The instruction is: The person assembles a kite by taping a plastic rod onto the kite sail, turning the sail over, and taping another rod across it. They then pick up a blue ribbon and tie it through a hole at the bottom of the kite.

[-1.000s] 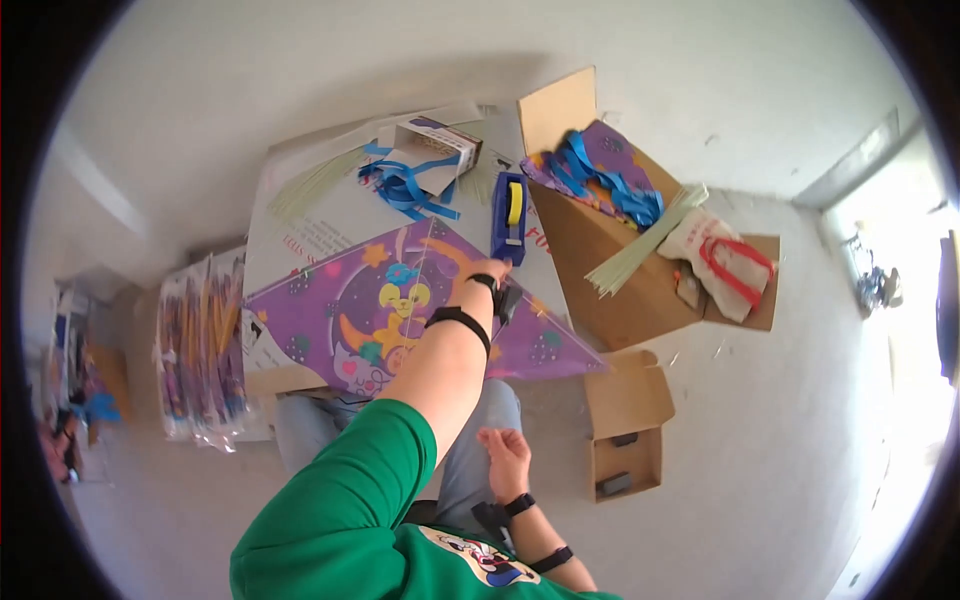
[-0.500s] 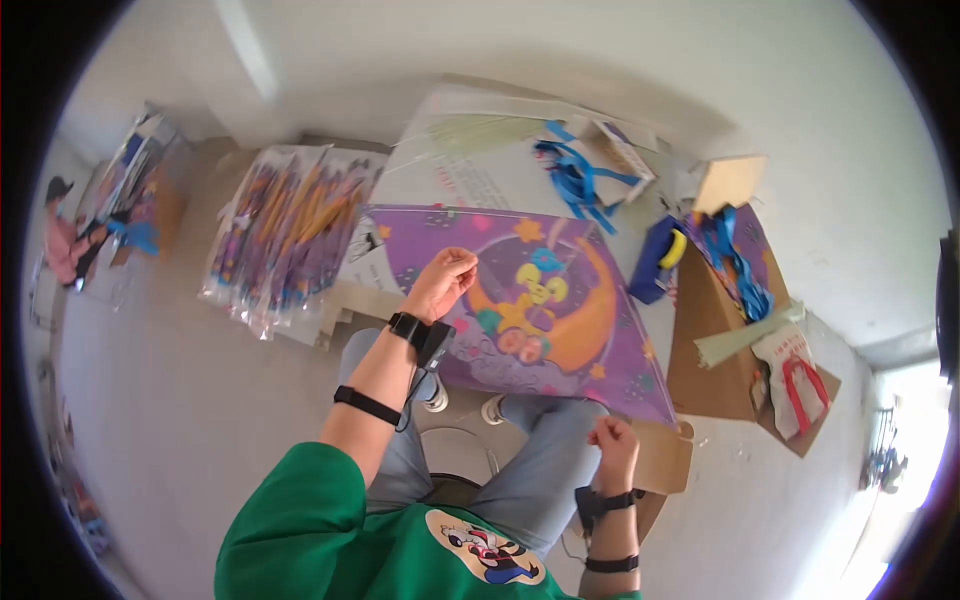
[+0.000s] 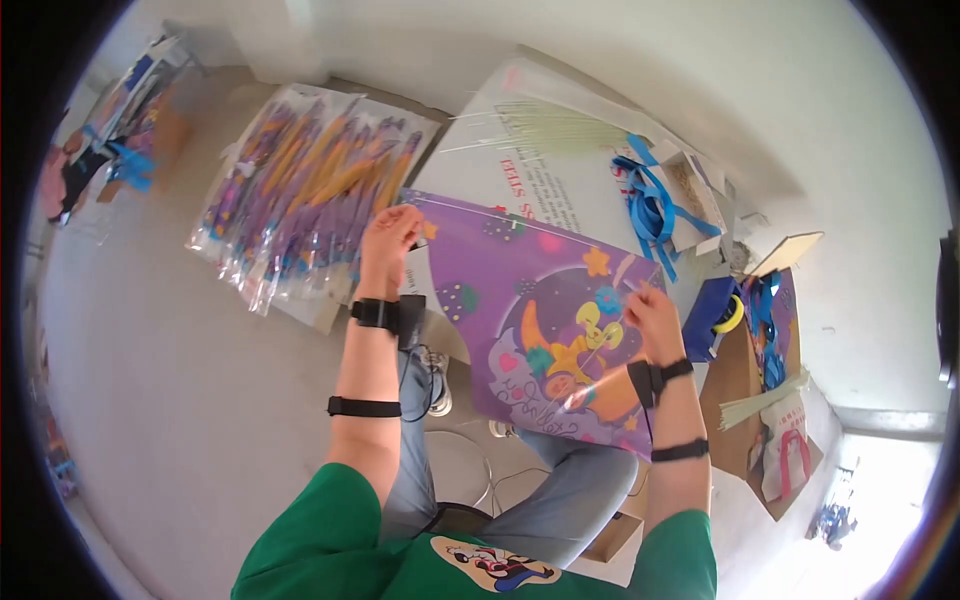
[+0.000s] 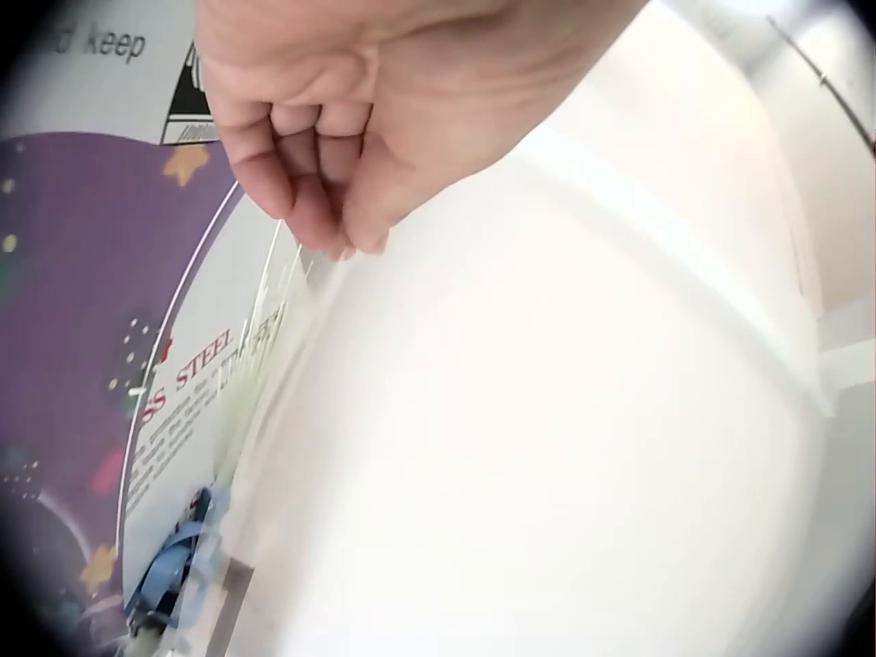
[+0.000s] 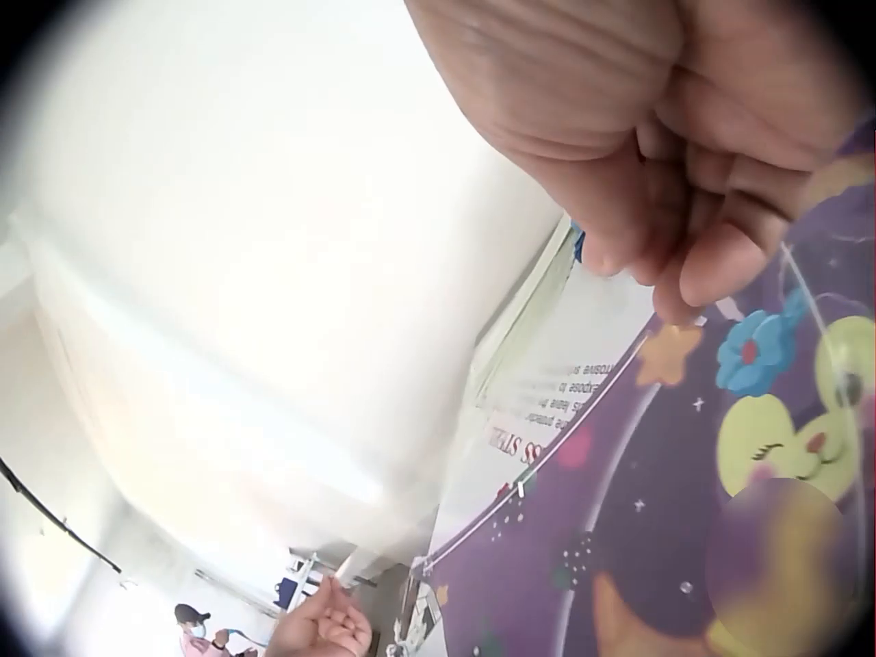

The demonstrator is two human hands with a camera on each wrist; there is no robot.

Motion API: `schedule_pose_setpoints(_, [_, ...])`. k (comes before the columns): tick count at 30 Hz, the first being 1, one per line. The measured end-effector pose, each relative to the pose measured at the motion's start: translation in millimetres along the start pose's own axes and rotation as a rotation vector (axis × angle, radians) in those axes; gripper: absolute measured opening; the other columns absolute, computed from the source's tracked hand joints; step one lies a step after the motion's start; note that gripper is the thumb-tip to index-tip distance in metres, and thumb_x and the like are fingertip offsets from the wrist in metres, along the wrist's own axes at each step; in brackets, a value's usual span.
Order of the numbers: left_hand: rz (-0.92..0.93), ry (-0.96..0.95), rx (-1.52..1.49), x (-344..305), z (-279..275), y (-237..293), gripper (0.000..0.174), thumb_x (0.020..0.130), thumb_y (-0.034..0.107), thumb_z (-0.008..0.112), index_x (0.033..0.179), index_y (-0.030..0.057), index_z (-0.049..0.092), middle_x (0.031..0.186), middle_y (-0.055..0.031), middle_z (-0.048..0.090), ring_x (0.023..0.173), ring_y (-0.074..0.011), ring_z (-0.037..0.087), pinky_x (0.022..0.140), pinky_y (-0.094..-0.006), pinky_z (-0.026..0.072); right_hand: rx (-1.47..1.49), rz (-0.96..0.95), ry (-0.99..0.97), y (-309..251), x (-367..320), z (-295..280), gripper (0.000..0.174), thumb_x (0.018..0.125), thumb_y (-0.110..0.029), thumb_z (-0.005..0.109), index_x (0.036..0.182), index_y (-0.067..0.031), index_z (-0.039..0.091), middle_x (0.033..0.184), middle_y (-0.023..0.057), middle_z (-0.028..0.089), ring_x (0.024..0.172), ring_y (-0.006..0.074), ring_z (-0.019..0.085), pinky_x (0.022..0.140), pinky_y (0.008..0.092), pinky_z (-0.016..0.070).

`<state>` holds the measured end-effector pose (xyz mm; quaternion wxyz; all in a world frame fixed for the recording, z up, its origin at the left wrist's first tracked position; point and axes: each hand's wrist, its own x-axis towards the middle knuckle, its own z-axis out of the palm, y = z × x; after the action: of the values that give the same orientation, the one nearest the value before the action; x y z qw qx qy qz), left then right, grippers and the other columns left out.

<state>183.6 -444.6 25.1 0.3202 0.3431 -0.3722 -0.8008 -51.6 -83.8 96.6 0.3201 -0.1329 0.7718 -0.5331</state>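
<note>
The purple kite (image 3: 520, 310) is held over the near edge of the white printed surface (image 3: 560, 180), its corner pinched by the left hand (image 3: 388, 235) and its middle pinched by the right hand (image 3: 650, 320).

One kite (image 3: 520, 300), one tape dispenser (image 3: 708, 322), one left hand (image 3: 388, 238), one right hand (image 3: 650, 315).

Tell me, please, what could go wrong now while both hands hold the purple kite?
1. The left hand pinches only the corner tip of the kite. The thin rod along that edge might slip free, or snap if bent hard.
2. The right hand pinches near the kite's middle, so the thin sail could crease or tear if the hands pull apart.
3. The kite's lower part hangs over the knees and may snag.
</note>
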Motion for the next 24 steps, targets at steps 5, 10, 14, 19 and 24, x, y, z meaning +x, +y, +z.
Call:
schedule_pose_setpoints(5, [0.041, 0.129, 0.058, 29, 8, -2, 0.013, 0.087, 0.016, 0.072, 0.097, 0.0095, 0.066, 0.089, 0.0027, 0.066, 0.081, -0.0068, 0.059, 0.072, -0.0217, 0.0446, 0.058, 0.060, -0.015, 10, 76, 7, 0.011, 0.093, -0.012, 0.060, 0.092, -0.0006, 0.060, 0.078, 0.0041, 0.062, 0.063, 0.0102, 0.055, 0.060, 0.0232, 0.0449])
schedule_pose_setpoints(10, [0.032, 0.161, 0.166, 44, 3, -9, 0.014, 0.087, 0.016, 0.072, 0.097, 0.0076, 0.067, 0.088, 0.0035, 0.064, 0.078, -0.0048, 0.056, 0.070, -0.0212, 0.0433, -0.058, 0.032, 0.001, 14, 114, 9, 0.008, 0.091, -0.010, 0.062, 0.089, -0.0028, 0.059, 0.075, 0.0016, 0.061, 0.063, 0.0094, 0.057, 0.055, 0.0223, 0.0436])
schedule_pose_setpoints(14, [0.130, 0.213, 0.375, 51, 4, -17, 0.015, 0.086, 0.014, 0.073, 0.097, 0.0052, 0.068, 0.084, 0.0034, 0.064, 0.075, -0.0049, 0.056, 0.069, -0.0206, 0.0430, -0.039, 0.010, 0.026, 28, 129, 17, 0.006, 0.090, -0.009, 0.063, 0.089, -0.0040, 0.060, 0.072, 0.0001, 0.060, 0.063, 0.0079, 0.057, 0.054, 0.0220, 0.0432])
schedule_pose_setpoints(19, [0.264, 0.213, 0.474, 68, -8, -35, 0.013, 0.085, 0.012, 0.072, 0.094, 0.0037, 0.070, 0.082, 0.0029, 0.066, 0.075, -0.0072, 0.060, 0.072, -0.0215, 0.0466, -0.063, 0.015, 0.101, 35, 135, 27, 0.008, 0.089, -0.007, 0.064, 0.093, -0.0030, 0.058, 0.075, 0.0010, 0.060, 0.060, 0.0081, 0.056, 0.054, 0.0221, 0.0436])
schedule_pose_setpoints(24, [0.324, 0.298, 0.734, 69, -5, -34, 0.014, 0.083, 0.012, 0.073, 0.093, 0.0027, 0.071, 0.083, -0.0011, 0.069, 0.077, -0.0092, 0.063, 0.073, -0.0231, 0.0487, -0.011, -0.024, 0.166, 36, 135, 29, 0.020, 0.086, -0.003, 0.067, 0.100, -0.0009, 0.053, 0.076, 0.0042, 0.061, 0.060, 0.0088, 0.056, 0.051, 0.0226, 0.0430])
